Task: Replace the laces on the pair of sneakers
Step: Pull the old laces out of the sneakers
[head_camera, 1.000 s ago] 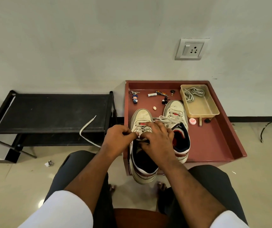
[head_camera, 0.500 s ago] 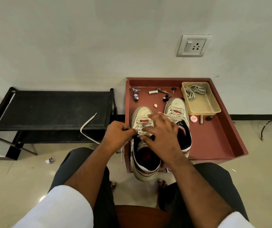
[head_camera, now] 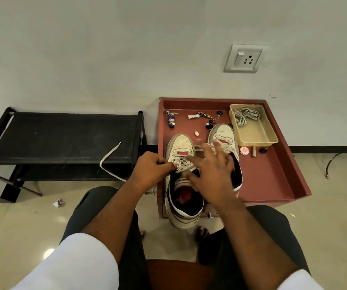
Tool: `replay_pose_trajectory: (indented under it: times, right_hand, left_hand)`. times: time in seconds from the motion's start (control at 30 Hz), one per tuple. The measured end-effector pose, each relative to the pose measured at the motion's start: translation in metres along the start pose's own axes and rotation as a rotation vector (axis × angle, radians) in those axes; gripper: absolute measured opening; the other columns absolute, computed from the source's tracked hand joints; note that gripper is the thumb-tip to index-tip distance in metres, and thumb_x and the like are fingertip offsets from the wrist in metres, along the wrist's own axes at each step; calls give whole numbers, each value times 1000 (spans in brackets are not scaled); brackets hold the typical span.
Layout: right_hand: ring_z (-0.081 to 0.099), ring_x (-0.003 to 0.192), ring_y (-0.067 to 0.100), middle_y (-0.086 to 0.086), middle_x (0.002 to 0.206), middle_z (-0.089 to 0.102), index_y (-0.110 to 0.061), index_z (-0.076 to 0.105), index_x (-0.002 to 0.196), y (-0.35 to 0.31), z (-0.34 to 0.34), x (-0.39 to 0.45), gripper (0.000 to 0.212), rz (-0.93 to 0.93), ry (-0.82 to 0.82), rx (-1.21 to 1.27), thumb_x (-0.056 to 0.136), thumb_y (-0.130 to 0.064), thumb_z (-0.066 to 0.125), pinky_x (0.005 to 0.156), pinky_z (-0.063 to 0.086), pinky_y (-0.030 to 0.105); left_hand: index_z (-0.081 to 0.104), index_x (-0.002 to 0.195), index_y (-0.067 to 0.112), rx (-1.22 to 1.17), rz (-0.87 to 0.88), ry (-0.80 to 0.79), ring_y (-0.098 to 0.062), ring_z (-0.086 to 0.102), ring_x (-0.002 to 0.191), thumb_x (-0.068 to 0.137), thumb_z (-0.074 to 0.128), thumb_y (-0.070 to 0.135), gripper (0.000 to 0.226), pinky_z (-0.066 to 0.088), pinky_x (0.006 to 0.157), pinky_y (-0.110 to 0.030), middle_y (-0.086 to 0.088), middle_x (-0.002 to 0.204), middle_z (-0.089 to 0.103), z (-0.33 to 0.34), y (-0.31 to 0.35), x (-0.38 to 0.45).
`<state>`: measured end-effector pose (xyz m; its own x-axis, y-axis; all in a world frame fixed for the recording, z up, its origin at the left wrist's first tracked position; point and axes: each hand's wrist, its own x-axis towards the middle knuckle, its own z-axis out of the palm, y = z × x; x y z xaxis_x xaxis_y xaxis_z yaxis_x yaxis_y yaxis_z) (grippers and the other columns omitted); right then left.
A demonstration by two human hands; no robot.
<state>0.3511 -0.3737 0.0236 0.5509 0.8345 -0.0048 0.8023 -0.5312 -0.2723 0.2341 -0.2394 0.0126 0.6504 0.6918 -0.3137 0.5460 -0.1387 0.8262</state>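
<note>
Head view: I see two white sneakers in the red tray point(head_camera: 273, 185) by the wall. The left sneaker point(head_camera: 182, 147) sits at the tray's near left edge, its heel over the rim; the right sneaker point(head_camera: 223, 132) is just beside it. My left hand point(head_camera: 151, 170) is curled, pinching the lace point(head_camera: 184, 166) on the left sneaker. My right hand point(head_camera: 212, 174) hovers above both sneakers, fingers spread and blurred, holding nothing. More laces point(head_camera: 244, 116) lie coiled in the beige bin point(head_camera: 258, 137).
</note>
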Motion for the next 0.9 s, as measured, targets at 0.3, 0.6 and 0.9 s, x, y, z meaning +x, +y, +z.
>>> replay_pose_trajectory:
  times: [0.3,0.6,0.9]
  right_hand:
    - [40,135,17,-15,136,50,-19,75,93,38,-17,4,11,391,472,756,83,-24,74,109,38,42]
    - [-16,147,30,-6,163,1,-43,64,117,4,3,1,35,-30,22,-27,84,-52,65,115,-6,56]
    - [38,135,12,-21,141,42,-38,67,79,35,-19,4,18,431,468,829,83,-22,73,113,31,39]
  left_hand:
    - [75,69,29,37,-48,-43,-12,68,77,65,70,59,31,50,89,-57,12,71,72,-4,-5,1]
    - [76,71,19,5,-35,-4,-11,67,66,80,76,37,21,57,82,-51,4,69,71,-1,-2,0]
    - [74,69,30,62,-21,-15,-11,63,69,78,73,46,18,49,89,-62,12,67,70,-2,-5,0]
